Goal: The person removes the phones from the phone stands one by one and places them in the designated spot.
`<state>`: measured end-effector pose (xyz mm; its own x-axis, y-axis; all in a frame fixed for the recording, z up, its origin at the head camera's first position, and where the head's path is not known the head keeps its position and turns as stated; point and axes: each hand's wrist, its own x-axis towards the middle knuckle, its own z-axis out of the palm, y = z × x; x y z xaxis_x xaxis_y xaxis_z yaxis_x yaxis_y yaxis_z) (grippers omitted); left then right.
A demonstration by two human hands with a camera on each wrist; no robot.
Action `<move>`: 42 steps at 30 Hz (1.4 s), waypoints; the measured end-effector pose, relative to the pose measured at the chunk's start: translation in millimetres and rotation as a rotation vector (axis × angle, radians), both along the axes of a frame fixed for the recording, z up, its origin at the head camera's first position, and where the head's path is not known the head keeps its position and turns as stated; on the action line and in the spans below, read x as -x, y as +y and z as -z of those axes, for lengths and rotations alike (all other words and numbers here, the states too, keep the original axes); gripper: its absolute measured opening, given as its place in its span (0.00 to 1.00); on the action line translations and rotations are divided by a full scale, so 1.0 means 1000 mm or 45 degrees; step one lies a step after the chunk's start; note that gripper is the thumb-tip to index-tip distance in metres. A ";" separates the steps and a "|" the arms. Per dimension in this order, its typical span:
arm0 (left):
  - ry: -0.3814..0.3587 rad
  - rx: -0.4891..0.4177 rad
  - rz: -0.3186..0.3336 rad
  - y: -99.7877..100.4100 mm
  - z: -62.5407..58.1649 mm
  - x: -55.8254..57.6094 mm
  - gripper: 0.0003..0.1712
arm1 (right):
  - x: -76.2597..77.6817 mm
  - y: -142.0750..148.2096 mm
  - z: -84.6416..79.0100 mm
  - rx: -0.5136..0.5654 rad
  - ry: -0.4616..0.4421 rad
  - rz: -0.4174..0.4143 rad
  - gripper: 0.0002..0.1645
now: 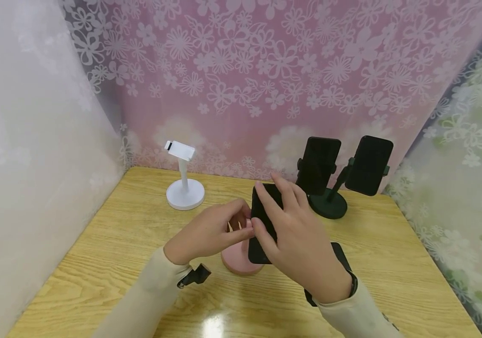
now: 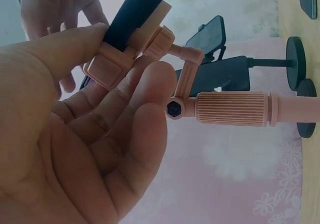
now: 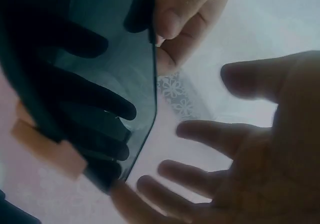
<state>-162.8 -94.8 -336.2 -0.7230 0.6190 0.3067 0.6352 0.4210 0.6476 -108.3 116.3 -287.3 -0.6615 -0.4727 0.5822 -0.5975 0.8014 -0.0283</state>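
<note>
Left hand (image 1: 209, 230) grips pink clamp (image 2: 106, 69) — phone (image 1: 259, 249) against it.

No lettering, label, brand, number or sign can be read in any of the three views.
</note>
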 end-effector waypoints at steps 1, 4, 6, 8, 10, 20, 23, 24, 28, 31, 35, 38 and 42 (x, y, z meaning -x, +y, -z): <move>-0.001 -0.003 0.000 0.000 0.000 0.000 0.11 | 0.000 -0.002 -0.001 -0.018 0.001 0.025 0.35; 0.000 -0.012 0.001 0.002 0.002 0.002 0.11 | 0.000 -0.007 -0.003 -0.103 -0.002 0.135 0.34; 0.008 -0.014 0.003 0.002 0.003 0.002 0.10 | 0.001 -0.010 -0.004 -0.167 -0.025 0.211 0.35; 0.015 -0.018 0.010 0.002 0.004 0.003 0.09 | 0.000 -0.012 -0.004 -0.216 -0.073 0.269 0.37; 0.016 -0.029 0.023 0.002 0.005 0.004 0.08 | 0.000 -0.014 -0.004 -0.234 -0.128 0.294 0.40; -0.042 -0.049 0.040 0.002 0.004 0.003 0.10 | 0.022 -0.021 -0.002 -0.193 -0.095 0.278 0.43; -0.063 -0.058 0.048 0.003 0.005 0.004 0.11 | 0.026 -0.018 -0.003 -0.320 -0.004 0.245 0.38; -0.068 -0.061 0.052 0.003 0.005 0.004 0.11 | 0.026 -0.016 -0.004 -0.358 0.024 0.230 0.36; -0.074 -0.072 0.059 0.003 0.006 0.005 0.12 | 0.032 -0.013 -0.005 -0.409 0.073 0.170 0.32; -0.091 -0.077 0.056 0.001 0.006 0.005 0.12 | 0.037 -0.012 -0.004 -0.385 0.073 0.121 0.30; -0.133 -0.105 0.072 0.000 0.005 0.004 0.12 | 0.045 -0.011 0.000 -0.345 0.099 0.084 0.28; -0.169 -0.128 0.099 -0.001 0.005 0.005 0.12 | 0.049 -0.011 0.005 -0.299 0.123 0.057 0.23; -0.214 -0.155 0.117 -0.001 0.006 0.006 0.14 | 0.051 -0.010 0.010 -0.259 0.170 0.036 0.20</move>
<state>-169.0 -96.3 -341.8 -0.7127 0.6503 0.2631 0.5460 0.2789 0.7900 -159.6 106.4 -297.2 -0.5999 -0.5717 0.5598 -0.5624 0.7989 0.2132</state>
